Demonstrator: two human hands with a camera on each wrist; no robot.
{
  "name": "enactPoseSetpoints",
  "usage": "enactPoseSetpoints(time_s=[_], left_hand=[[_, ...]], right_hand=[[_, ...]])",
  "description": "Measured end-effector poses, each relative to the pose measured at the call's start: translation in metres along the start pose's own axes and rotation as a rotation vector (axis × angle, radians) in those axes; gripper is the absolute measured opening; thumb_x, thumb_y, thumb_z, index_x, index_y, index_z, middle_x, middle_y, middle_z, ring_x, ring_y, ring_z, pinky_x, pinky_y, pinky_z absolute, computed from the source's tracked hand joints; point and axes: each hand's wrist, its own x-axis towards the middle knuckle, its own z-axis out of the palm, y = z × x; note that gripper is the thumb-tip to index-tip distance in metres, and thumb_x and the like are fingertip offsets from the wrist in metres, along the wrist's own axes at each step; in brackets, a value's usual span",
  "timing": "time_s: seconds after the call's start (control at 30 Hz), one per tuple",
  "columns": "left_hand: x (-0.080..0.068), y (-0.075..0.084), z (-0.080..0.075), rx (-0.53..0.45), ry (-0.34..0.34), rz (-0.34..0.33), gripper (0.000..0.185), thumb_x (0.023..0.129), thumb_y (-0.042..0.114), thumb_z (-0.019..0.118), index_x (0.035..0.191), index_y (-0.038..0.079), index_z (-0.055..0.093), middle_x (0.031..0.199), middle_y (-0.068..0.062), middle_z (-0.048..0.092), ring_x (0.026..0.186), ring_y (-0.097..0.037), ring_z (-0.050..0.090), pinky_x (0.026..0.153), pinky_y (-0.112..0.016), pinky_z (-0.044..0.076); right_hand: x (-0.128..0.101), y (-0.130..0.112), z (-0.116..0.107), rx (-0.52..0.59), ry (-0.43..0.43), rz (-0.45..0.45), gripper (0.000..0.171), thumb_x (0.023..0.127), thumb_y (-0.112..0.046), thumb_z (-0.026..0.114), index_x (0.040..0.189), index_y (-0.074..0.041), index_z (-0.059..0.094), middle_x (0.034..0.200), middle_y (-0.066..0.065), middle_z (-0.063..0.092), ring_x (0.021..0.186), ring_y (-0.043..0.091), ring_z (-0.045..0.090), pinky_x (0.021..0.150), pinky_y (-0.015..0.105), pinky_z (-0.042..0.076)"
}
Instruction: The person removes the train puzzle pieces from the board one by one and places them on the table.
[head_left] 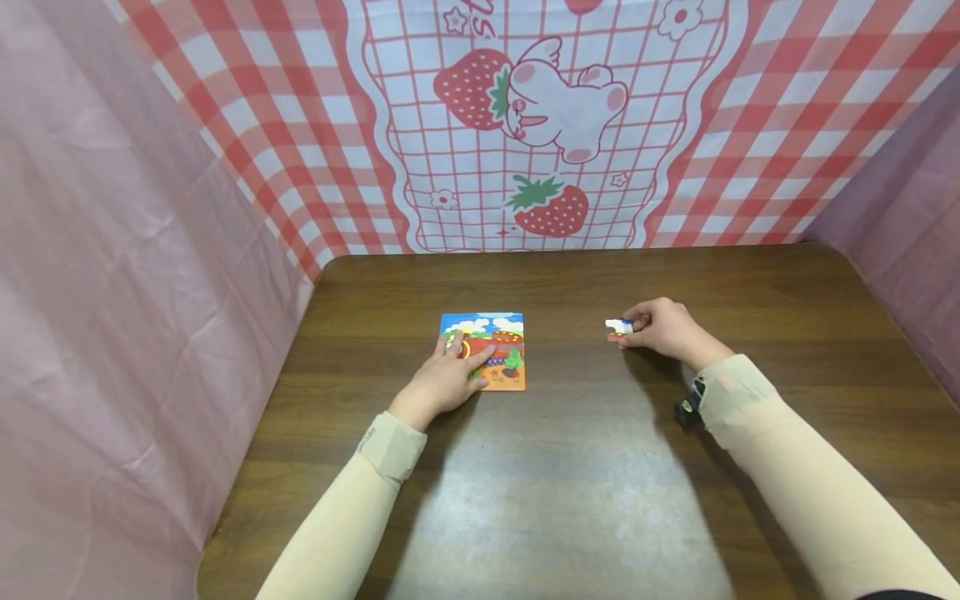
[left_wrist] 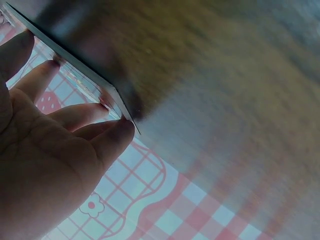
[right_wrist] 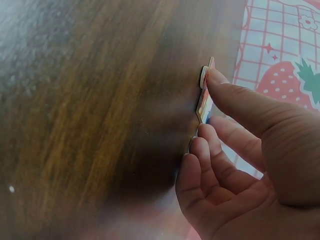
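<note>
Left hand: the left hand lies flat with straight fingers on the colourful square picture puzzle board, pressing it to the dark brown wooden counter; its grip encloses nothing.
Right hand: the right hand pinches a small white, blue and red puzzle piece between thumb and fingertips, low over the counter, well to the right of the board.
Step in hand: judged to be picking up a loose piece while the board is steadied.
Next move: would call for carrying the piece left to the board and matching its outline to a gap.
Hard to make out: the left wrist view is blurred, and the left hand covers the board's near left part, so no gap can be seen.
Surroundings: red-checked strawberry cloth at the far side.
</note>
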Motion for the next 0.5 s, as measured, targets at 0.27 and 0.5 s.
enactPoseSetpoints(time_s=[0.27, 0.5], left_hand=[[-0.0014, 0.0003, -0.0004, -0.043, -0.007, -0.039, 0.058, 0.091, 0.049, 0.045, 0.143, 0.037, 0.023, 0.146, -0.023, 0.011, 0.128, -0.048, 0.009, 0.102, -0.047, 0.020], [-0.0041, 0.0000, -0.0028, -0.078, -0.002, -0.057, 0.064, 0.089, 0.051, 0.047, 0.145, 0.030, 0.022, 0.147, -0.019, 0.010, 0.129, -0.046, 0.009, 0.102, -0.046, 0.020]], right_hand=[[-0.0012, -0.0018, 0.0003, -0.015, 0.026, 0.001, 0.051, 0.069, -0.036, 0.078, 0.103, 0.000, 0.065, 0.079, 0.006, 0.059, 0.072, 0.021, 0.050, 0.064, 0.035, 0.038], [0.0002, -0.0022, -0.0002, -0.037, 0.021, -0.007, 0.050, 0.071, -0.039, 0.076, 0.101, -0.001, 0.066, 0.075, 0.005, 0.058, 0.068, 0.020, 0.049, 0.059, 0.033, 0.038]])
